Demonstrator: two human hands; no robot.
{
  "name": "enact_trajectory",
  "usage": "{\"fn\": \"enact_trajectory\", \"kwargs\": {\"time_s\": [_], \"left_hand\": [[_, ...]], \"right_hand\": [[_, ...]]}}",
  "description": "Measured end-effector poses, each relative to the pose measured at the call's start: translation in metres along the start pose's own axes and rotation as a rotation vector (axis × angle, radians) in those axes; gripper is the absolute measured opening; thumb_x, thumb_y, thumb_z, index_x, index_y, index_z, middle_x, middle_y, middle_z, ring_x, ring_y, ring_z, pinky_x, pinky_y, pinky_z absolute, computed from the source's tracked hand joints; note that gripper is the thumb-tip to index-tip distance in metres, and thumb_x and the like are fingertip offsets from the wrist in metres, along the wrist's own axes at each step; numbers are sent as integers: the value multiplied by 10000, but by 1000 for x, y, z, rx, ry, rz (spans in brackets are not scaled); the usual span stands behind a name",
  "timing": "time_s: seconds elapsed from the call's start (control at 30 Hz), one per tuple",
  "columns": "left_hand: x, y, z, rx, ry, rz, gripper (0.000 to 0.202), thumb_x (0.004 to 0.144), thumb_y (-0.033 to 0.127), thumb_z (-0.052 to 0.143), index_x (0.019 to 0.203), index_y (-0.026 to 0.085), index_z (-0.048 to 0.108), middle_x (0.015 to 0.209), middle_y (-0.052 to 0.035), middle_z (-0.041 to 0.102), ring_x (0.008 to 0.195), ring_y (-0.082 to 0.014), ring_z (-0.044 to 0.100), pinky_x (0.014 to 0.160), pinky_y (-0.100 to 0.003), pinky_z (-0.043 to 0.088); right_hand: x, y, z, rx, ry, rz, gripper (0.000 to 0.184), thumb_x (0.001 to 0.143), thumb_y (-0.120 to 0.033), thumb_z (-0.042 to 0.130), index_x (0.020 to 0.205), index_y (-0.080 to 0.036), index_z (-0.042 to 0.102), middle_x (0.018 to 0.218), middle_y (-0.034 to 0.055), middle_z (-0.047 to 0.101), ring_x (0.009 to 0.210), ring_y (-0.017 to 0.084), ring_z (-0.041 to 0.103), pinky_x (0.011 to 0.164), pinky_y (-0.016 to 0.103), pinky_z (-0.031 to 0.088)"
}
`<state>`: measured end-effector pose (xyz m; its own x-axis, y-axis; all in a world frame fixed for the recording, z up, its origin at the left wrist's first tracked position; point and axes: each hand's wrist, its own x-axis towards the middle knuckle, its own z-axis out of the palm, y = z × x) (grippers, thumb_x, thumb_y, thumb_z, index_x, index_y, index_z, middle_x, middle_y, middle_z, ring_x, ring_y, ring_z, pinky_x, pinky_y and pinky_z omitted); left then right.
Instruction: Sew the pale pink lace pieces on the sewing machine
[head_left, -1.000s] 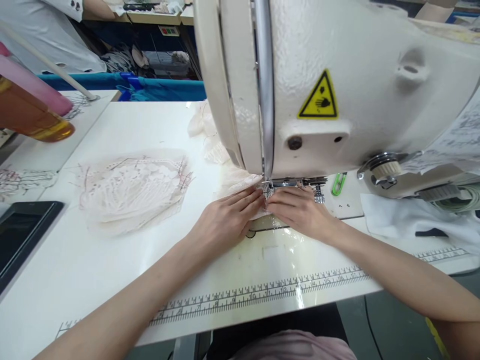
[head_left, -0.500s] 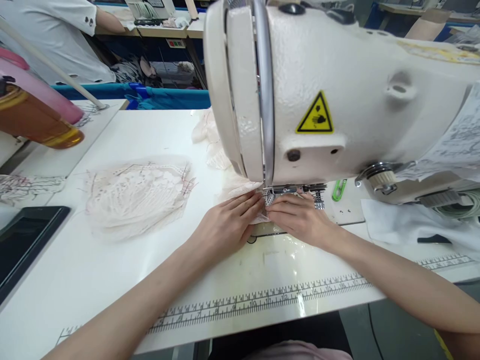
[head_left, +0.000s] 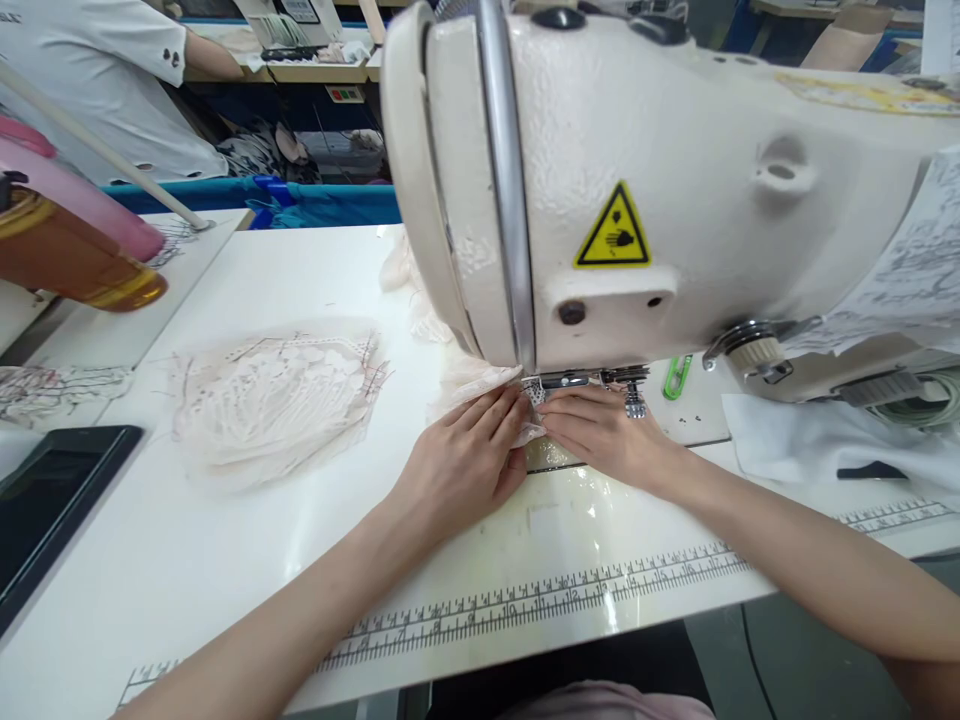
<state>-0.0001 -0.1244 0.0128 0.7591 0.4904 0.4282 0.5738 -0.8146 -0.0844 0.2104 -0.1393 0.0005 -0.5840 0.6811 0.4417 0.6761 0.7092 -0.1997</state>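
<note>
L hand point(head_left: 461, 462) has slid nearer R hand point(head_left: 609, 432), flat on lacy cloth point(head_left: 474, 384), behind tabletop's point(head_left: 315, 545) front edge; prob. realigning. R grip half-hidden, can't tell.

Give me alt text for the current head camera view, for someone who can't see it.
A left hand and right hand rest on pale fabric at a sewing machine. Another pale lacy piece lies left on the white table, near a dark device.
</note>
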Motion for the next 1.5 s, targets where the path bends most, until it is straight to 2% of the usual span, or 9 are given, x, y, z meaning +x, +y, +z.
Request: {"fn": "enact_trajectory", "kwargs": {"time_s": [0.2, 0.33, 0.5, 0.7, 0.83, 0.93, 1.1, 1.3, 1.5], "left_hand": [[2, 4, -2, -8, -32, -11, 360, 889, 244, 470, 1183, 95, 614, 1192, -151, 651, 1089, -291, 632, 903, -439, 556], [3, 6, -2, 11, -24, -12, 359, 893, 245, 474, 1179, 85, 619, 1183, -168, 653, 1077, -303, 636, 872, -433, 565], [3, 7, -1, 14, -25, -17, 367, 907, 265, 469, 1201, 93, 607, 1184, -173, 651, 1075, -307, 636, 860, -441, 565], [3, 10, -3, -13, -58, -41, 357, 919, 269, 463, 1211, 113, 594, 1208, -169, 638, 1117, -306, 613, 865, -448, 561], [4, 9, -3, -18, -66, -55, 342, 927, 284, 479, 1199, 116, 601, 1220, -173, 631, 1132, -308, 605, 866, -448, 563], [2, 7, -2, -34, -24, -3, 309, 935, 225, 474, 1201, 124, 595, 1263, -138, 610, 1176, -278, 578, 942, -443, 535], [-1, 2, 1, -102, -34, 99, 307, 937, 93, 411, 1193, 89, 580, 1257, -111, 614, 1181, -211, 574, 1007, -379, 504], [1, -3, -4, -100, -45, 58, 255, 952, 153, 404, 1036, 100, 639, 1168, -104, 671, 1119, -212, 619, 992, -366, 516], [1, -7, -5, -102, -56, 30, 279, 955, 158, 383, 1068, 106, 632, 1175, -107, 666, 1107, -215, 626, 982, -376, 523]], "right_hand": [[0, 2, -4, -81, 38, 2, 253, 884, -91, 481, 962, -232, 676, 985, -6, 706, 880, 141, 628, 763, 316, 468], [2, 1, -13, -218, 101, -30, 185, 912, -181, 499, 915, -217, 681, 975, -34, 724, 820, 131, 641, 724, 309, 430], [3, -1, -17, -281, 135, -1, 223, 925, -179, 467, 876, -210, 683, 965, -47, 732, 739, 115, 643, 692, 314, 393], [1, 3, -14, -243, 114, 66, 205, 919, -191, 469, 923, -223, 671, 896, -27, 730, 770, 136, 650, 731, 327, 420], [1, 9, -14, -137, 99, 66, 283, 910, -157, 421, 989, -272, 668, 947, -19, 713, 850, 146, 632, 775, 330, 453], [1, 10, -13, -100, 91, 69, 307, 901, -146, 424, 1014, -302, 664, 945, -21, 703, 843, 141, 621, 766, 328, 465], [-1, 2, -11, -258, 143, 92, 215, 889, -148, 497, 945, -257, 674, 914, -33, 718, 764, 136, 625, 737, 331, 446], [0, 3, -7, -203, 2, -53, 268, 862, -40, 490, 974, -213, 662, 1085, -14, 697, 902, 135, 634, 764, 294, 474], [-2, 0, 0, -135, -21, -13, 316, 863, -50, 517, 1080, -247, 635, 1093, -4, 689, 1020, 155, 597, 870, 327, 465]]}}
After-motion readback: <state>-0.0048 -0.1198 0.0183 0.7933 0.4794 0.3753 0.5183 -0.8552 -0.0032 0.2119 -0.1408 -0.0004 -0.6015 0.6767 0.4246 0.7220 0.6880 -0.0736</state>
